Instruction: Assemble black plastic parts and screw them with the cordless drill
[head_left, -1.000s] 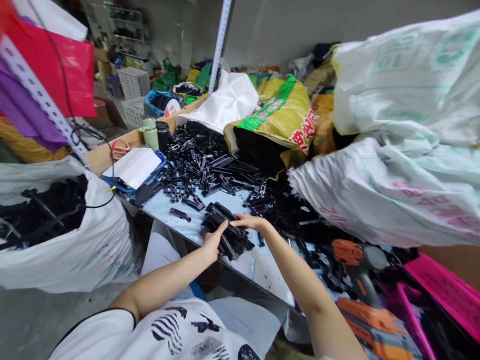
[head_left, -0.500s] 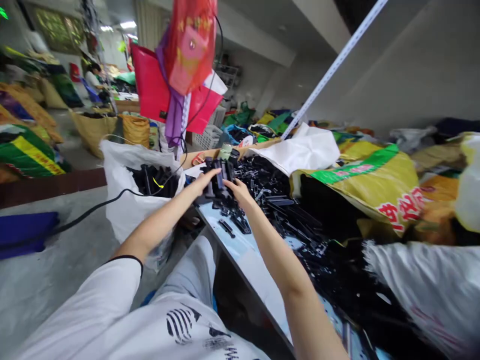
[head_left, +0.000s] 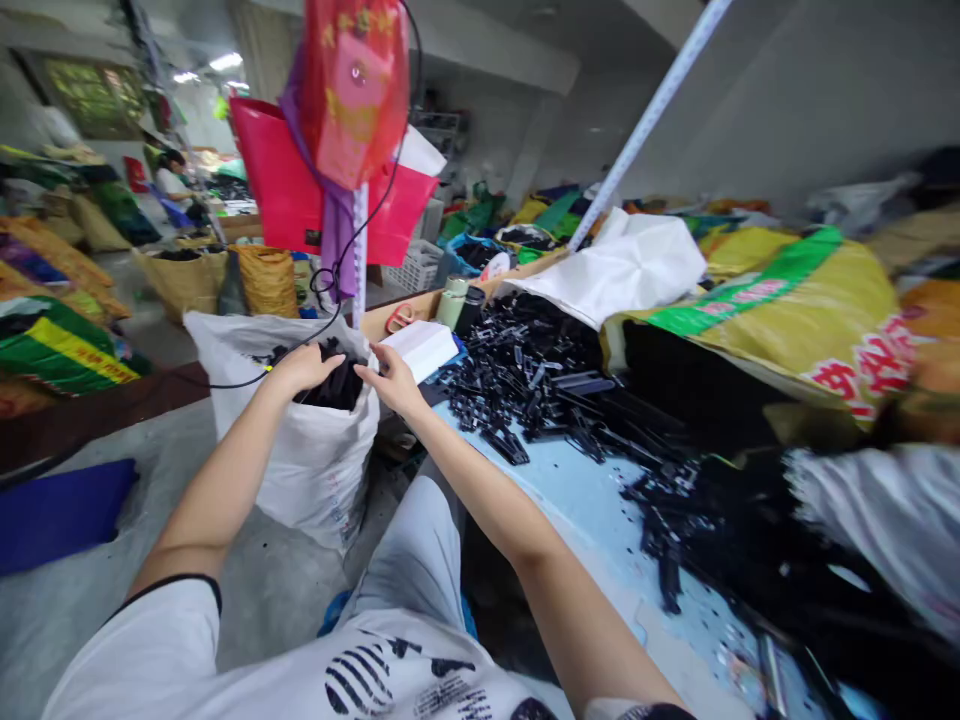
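Note:
My left hand (head_left: 304,370) is over the mouth of a white woven sack (head_left: 315,460), with its thumb stretched out toward the right. My right hand (head_left: 394,382) is at the sack's right rim, its thumb and forefinger apart. Dark plastic parts (head_left: 330,388) lie in the sack between the two hands. Neither hand's fingers are visibly wrapped round a part, though some fingertips are hidden. A black cable (head_left: 232,386) runs across the sack close to my left hand. More black plastic parts (head_left: 517,360) lie heaped on the light blue table (head_left: 540,480) to the right.
On the table's far end are a white box-like item (head_left: 424,350), a green bottle (head_left: 451,303) and a dark cup (head_left: 470,312). A yellow-green sack (head_left: 795,310) lies at the right. Red bags (head_left: 270,180) hang from a post. Another person (head_left: 174,185) sits far back left.
My hands have moved left from the table's far end to the sack, with the bunch of black parts they held. The white box-like item is now uncovered. The view has shifted slightly.

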